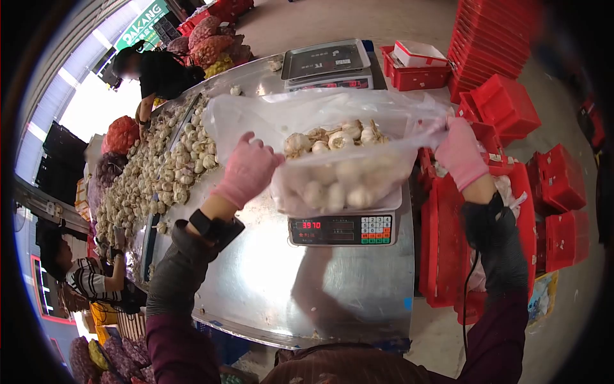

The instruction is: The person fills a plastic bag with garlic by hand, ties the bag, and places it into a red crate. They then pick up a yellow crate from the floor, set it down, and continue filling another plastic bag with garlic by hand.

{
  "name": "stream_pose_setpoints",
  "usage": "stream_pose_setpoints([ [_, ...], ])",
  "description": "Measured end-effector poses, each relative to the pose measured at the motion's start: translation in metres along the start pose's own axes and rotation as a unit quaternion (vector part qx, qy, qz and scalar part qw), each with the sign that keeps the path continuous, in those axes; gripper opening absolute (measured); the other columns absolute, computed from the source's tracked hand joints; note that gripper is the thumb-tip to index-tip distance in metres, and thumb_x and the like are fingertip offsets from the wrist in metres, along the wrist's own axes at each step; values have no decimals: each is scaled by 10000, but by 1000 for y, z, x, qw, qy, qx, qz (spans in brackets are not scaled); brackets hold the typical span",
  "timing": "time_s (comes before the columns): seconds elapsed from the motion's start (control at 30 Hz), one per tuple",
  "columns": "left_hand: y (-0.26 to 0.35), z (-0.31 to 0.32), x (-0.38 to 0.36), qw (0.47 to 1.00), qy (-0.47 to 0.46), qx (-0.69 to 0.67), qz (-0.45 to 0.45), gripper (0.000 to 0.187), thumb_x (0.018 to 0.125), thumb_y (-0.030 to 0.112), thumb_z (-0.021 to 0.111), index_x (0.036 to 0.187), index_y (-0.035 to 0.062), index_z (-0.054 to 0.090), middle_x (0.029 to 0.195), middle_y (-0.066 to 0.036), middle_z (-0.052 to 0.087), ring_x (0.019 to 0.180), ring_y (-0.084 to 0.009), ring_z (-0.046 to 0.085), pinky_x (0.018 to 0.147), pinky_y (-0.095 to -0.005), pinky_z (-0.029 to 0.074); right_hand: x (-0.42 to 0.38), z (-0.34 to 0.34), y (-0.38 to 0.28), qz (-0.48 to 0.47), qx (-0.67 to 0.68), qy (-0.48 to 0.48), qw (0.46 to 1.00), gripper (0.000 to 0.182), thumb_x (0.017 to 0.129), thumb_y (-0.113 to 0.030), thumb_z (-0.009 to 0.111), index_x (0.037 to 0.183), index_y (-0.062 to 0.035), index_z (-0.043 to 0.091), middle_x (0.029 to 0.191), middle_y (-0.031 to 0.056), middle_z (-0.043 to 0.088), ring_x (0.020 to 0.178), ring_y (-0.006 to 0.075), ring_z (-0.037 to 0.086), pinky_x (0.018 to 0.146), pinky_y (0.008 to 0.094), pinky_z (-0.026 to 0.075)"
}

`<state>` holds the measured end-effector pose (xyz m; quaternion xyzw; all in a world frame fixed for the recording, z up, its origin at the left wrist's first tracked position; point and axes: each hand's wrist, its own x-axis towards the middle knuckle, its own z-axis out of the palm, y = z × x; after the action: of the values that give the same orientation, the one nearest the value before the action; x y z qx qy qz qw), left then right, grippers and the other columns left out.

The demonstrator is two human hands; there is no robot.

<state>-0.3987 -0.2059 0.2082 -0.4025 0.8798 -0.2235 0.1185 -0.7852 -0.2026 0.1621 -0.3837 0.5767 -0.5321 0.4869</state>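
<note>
A clear plastic bag [345, 176] full of garlic bulbs rests on a digital scale [339, 230] whose red display reads 3970. Its mouth gapes upward, showing bulbs [341, 139] inside. My right hand [459, 151], in a pink glove, grips the bag's right edge with the fingers closed on the plastic. On the bag's left side, my left hand [248, 168], also pink-gloved, is raised beside the plastic with its fingers apart and nothing in them.
Loose garlic [173, 166] is heaped on the metal table [249, 281] at left, where two people work. A second scale [326, 61] stands behind the bag. Red crates [448, 243] fill the right side; filled mesh sacks [211, 51] lie at the back.
</note>
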Motion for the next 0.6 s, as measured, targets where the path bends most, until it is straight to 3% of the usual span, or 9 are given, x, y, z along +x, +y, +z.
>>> stream_pose_setpoints([
  [0.03, 8, -3, -8, 999, -5, 2, 31, 167, 812, 155, 528, 859, 184, 685, 809, -30, 618, 917, -215, 590, 1043, -439, 316, -4, 3, 9, 47, 192, 49, 979, 166, 868, -127, 552, 1014, -59, 591, 877, 66, 638, 719, 195, 582, 647, 311, 497],
  [0.07, 17, -1, -14, 999, -19, -26, 38, 165, 810, 150, 526, 865, 175, 679, 893, -37, 606, 983, -223, 564, 1040, -447, 329, -10, 7, 13, 95, 375, 96, 917, 165, 885, -151, 550, 1017, -63, 592, 883, 64, 639, 721, 192, 575, 649, 314, 492],
  [0.27, 30, 14, -19, 992, -25, -115, 35, 188, 750, 141, 579, 918, 141, 664, 949, -64, 593, 1023, -246, 541, 1009, -458, 359, -30, 19, 22, 83, 350, 71, 930, 235, 902, -233, 534, 1061, -71, 595, 1012, 69, 634, 904, 189, 612, 727, 349, 520],
  [0.33, 30, 14, -26, 955, 99, -277, 42, 301, 687, 121, 635, 989, 115, 631, 1021, -89, 574, 1019, -300, 530, 1021, -457, 342, -49, 22, 16, -13, 163, 2, 986, 257, 898, -254, 526, 1077, -82, 590, 1062, 78, 615, 948, 189, 593, 775, 342, 502],
  [0.37, 30, 9, -30, 954, 90, -284, 32, 301, 687, 121, 635, 989, 115, 631, 1021, -89, 574, 1019, -300, 530, 1021, -457, 342, -54, 29, 4, 55, 200, 49, 977, 280, 893, -281, 525, 1103, -105, 581, 1062, 78, 608, 927, 189, 591, 748, 325, 500],
  [0.4, 29, 2, -31, 941, 133, -304, 62, 336, 669, 115, 653, 1002, 93, 614, 1059, -105, 564, 1025, -319, 524, 994, -450, 366, -67, 36, -5, 54, 209, 57, 975, 288, 879, -286, 549, 1106, -111, 577, 1056, 75, 594, 890, 168, 580, 727, 302, 487],
  [0.5, 32, -20, -49, 909, 222, -344, 79, 369, 654, 108, 678, 1012, 64, 596, 1102, -129, 553, 1029, -341, 517, 935, -436, 411, -66, 41, 2, -2, 108, 47, 993, 313, 886, -260, 548, 1150, -93, 538, 1048, 72, 583, 856, 139, 558, 722, 305, 480],
  [0.57, 38, -25, -65, 883, 301, -354, 64, 347, 670, 110, 687, 1002, 58, 599, 1091, -139, 555, 1017, -344, 522, 868, -423, 447, -85, 59, -4, -56, 61, 131, 988, 454, 905, -252, 542, 1310, -73, 439, 1204, 110, 510, 939, 169, 528, 826, 320, 469],
  [0.6, 43, -22, -75, 882, 304, -356, 58, 347, 670, 110, 687, 1002, 58, 599, 1091, -139, 555, 1017, -344, 522, 868, -423, 447, -92, 63, -5, -58, 55, 127, 989, 454, 905, -252, 542, 1310, -73, 439, 1204, 110, 510, 939, 169, 528, 826, 320, 469],
])
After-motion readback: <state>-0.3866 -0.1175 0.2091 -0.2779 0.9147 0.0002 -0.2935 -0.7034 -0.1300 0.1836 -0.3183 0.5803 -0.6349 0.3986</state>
